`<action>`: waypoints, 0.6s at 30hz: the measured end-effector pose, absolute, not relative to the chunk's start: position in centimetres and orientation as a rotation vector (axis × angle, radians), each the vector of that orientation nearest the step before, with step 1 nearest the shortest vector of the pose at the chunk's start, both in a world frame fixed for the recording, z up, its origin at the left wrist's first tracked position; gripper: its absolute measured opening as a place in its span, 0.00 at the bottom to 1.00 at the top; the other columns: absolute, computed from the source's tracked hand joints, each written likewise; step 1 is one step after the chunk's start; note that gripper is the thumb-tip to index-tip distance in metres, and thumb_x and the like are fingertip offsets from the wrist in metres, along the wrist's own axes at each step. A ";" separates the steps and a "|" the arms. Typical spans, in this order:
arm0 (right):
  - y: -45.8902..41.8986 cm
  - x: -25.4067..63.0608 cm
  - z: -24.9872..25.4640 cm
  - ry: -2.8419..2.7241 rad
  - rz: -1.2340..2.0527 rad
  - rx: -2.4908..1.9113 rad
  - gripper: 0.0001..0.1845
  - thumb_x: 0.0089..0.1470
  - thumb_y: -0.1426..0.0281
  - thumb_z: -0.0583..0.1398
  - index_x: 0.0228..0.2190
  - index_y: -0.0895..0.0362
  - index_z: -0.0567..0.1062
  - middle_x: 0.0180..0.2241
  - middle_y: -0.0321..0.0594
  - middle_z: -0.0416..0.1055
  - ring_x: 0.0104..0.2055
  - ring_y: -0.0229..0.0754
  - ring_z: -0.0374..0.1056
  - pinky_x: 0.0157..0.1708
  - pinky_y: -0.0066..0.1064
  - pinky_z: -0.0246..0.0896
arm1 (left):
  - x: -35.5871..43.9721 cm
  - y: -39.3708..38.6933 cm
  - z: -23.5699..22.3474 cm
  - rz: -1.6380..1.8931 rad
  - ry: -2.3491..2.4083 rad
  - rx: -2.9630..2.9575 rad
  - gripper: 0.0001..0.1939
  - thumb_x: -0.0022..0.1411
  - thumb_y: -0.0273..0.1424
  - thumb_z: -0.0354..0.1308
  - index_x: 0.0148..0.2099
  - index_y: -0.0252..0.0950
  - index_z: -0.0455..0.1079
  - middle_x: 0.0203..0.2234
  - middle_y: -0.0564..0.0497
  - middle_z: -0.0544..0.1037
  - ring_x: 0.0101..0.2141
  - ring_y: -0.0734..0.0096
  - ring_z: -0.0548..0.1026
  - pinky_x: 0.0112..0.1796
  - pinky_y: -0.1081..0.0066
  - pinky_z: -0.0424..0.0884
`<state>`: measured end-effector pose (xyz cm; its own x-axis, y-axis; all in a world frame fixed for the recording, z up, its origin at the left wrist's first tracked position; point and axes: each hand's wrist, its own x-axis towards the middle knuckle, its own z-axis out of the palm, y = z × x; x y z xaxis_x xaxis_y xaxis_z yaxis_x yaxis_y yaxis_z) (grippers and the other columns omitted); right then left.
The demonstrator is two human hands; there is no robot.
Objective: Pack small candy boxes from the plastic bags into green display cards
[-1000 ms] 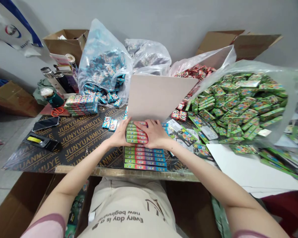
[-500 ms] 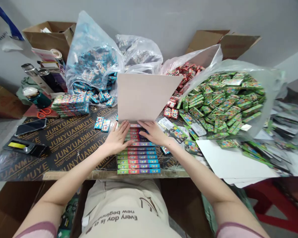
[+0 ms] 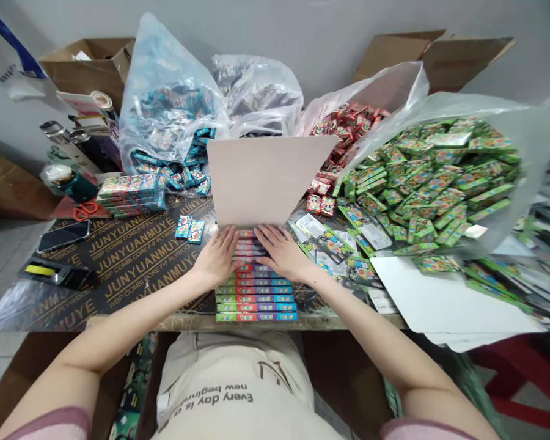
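Both my hands lie flat, fingers stretched out, on a row of slim colourful boxes (image 3: 255,299) laid side by side at the table's front edge. My left hand (image 3: 219,256) presses the left part of the far boxes. My right hand (image 3: 279,252) presses the right part. Just beyond my fingertips a pale cardboard sheet (image 3: 266,180) stands up and hides what is behind it.
Clear bags hold blue packs (image 3: 169,122), red packs (image 3: 348,128) and green packs (image 3: 431,177). A stack of boxes (image 3: 131,192), two loose blue packs (image 3: 189,227), scissors (image 3: 85,211), a phone (image 3: 64,235) and a tape dispenser (image 3: 55,273) lie left. White sheets (image 3: 444,302) lie right.
My hands held a small stack of boxes; they have laid it down flat into the row and now press on it with open palms.
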<state>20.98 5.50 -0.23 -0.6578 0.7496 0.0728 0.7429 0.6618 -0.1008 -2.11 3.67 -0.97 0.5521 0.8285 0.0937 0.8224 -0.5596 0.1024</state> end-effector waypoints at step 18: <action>6.2 23.9 -5.9 -1.787 0.885 -1.288 0.37 0.60 0.45 0.42 0.64 0.49 0.52 0.66 0.41 0.48 0.69 0.46 0.42 0.66 0.50 0.33 | -5.5 3.5 -5.0 0.909 1.302 1.612 0.37 0.66 0.53 0.34 0.69 0.37 0.47 0.68 0.47 0.46 0.67 0.63 0.43 0.65 0.59 0.37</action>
